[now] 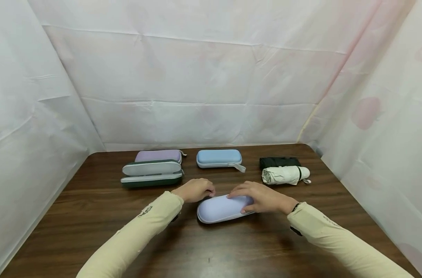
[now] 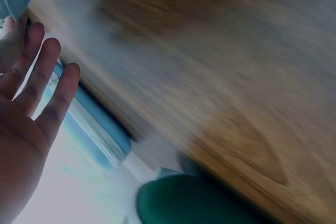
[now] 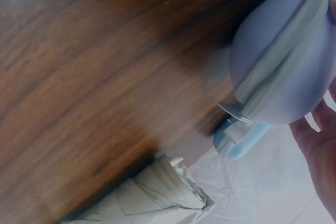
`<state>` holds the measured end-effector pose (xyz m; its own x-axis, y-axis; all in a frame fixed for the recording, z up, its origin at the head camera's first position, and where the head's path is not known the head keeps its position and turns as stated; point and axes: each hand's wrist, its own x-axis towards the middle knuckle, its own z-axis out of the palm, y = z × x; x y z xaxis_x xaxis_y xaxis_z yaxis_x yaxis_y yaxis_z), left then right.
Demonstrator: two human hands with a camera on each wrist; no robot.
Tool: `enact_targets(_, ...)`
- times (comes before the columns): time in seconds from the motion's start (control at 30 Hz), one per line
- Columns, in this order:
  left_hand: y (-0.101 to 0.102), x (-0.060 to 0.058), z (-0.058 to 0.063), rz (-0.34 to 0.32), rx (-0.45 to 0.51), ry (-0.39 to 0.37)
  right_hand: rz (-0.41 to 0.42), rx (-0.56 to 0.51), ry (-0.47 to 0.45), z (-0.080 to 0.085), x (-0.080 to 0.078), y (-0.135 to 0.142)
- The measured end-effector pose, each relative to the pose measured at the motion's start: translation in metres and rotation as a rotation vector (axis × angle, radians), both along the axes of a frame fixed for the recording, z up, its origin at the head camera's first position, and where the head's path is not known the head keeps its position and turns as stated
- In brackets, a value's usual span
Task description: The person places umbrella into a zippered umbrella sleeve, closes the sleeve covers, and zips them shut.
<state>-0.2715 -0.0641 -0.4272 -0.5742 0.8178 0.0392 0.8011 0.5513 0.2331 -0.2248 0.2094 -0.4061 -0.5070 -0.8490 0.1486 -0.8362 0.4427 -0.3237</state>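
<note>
A lavender hard zip case lies at a slight slant on the table, its lid down in the head view. My right hand grips its right end, fingers over the far side and thumb on the near side. My left hand is at the far edge, toward the left. In the left wrist view, that hand's thumb and index finger pinch at the zipper band, the other fingers extended; the zipper pull itself is hidden. A grey tab sticks out at the case's end in the right wrist view.
Behind on the left, a dark green case stands with its lid raised, in front of a purple case. A light blue case with a strap lies at the back middle. At right are a folded cream umbrella and a black one.
</note>
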Motion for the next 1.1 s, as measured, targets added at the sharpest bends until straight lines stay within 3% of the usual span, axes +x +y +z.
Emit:
enact_targets(0.33,-0.034,0.014,-0.002,0.026,0.009,0.021,-0.025,-0.036,0.048,-0.008,0.000,-0.002)
enact_targets(0.63,-0.048,0.026,-0.002,0.027,0.033,0.030,-0.046,-0.057,0.144,-0.010,0.006,-0.005)
enact_targets(0.83,-0.055,0.032,-0.005,0.036,0.038,0.088,-0.115,-0.046,0.195,-0.010,0.013,-0.007)
enact_targets(1.1,-0.059,0.040,-0.005,0.059,0.056,0.177,-0.206,-0.057,0.192,-0.007,0.027,-0.014)
